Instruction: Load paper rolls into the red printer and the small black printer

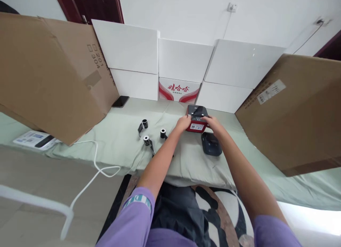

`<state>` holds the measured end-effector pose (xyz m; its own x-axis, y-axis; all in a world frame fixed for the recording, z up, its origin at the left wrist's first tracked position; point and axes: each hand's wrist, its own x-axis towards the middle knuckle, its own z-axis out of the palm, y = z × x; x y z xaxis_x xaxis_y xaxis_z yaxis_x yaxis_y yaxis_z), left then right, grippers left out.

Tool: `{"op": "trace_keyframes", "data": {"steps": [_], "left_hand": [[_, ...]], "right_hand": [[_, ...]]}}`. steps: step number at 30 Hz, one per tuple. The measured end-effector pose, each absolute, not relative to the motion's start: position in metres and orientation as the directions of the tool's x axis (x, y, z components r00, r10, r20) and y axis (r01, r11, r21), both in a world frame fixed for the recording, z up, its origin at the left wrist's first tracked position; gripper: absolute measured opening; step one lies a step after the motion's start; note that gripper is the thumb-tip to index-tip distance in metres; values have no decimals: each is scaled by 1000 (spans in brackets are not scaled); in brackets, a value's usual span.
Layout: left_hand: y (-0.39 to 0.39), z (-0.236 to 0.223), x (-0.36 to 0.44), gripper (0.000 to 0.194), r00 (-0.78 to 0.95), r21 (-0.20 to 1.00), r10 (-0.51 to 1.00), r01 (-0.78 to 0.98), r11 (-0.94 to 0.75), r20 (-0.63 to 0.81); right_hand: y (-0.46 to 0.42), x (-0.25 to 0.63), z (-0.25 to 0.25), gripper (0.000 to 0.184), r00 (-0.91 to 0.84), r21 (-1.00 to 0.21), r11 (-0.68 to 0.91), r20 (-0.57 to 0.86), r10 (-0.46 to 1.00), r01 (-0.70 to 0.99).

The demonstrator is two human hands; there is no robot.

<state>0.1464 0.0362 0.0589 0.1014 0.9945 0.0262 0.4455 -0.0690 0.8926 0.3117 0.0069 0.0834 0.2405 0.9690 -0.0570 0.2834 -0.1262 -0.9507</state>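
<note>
Both hands are on a small red and black label printer [197, 123], a boxy unit with a white sticker on its front, at the back of the cloth-covered table. My left hand [183, 123] grips its left side, fingers bent around the edge. On its right side, my right hand [212, 123] holds the upper corner; some fingertips are hidden. Just in front of the printer sits a dark blue device [211, 144], similar in size, below my right forearm. Left of my left arm stand three small black-and-white rolls [146, 140], with dark strips trailing from them.
White panels and a red-and-white carton [179, 89] line the back of the table [128, 133]. Large cardboard sheets stand at the left [53, 73] and right [298, 112]. A black phone [120, 101] lies back left. A white cable [96, 158] hangs over the front edge.
</note>
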Motion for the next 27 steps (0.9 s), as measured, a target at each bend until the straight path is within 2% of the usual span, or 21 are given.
{"op": "trace_keyframes", "data": {"steps": [6, 10, 13, 18, 22, 24, 27], "left_hand": [[-32, 58, 94, 43, 21, 828, 997, 556, -69, 69], [-69, 48, 81, 38, -15, 831, 999, 555, -24, 39], [-78, 44, 80, 33, -37, 839, 999, 544, -8, 34], [-73, 48, 84, 34, -37, 850, 999, 527, 22, -3], [-68, 50, 82, 33, -8, 848, 999, 528, 40, -42], [-65, 46, 80, 30, -17, 866, 997, 495, 71, -72], [-59, 35, 81, 21, -88, 942, 990, 310, 129, -107]], "right_hand": [[-59, 263, 79, 38, 156, -977, -20, 14, 988, 214], [-91, 253, 67, 38, 161, -978, -44, -10, 987, 206], [-101, 252, 58, 42, 193, -984, -50, -17, 981, 170], [-106, 248, 41, 53, 247, -990, 31, 65, 967, 140], [-100, 244, 26, 56, 379, -989, 92, 131, 916, 119], [-94, 243, 18, 53, 457, -990, 122, 142, 878, 73], [-87, 242, 4, 45, 532, -985, 174, 145, 835, -5]]}}
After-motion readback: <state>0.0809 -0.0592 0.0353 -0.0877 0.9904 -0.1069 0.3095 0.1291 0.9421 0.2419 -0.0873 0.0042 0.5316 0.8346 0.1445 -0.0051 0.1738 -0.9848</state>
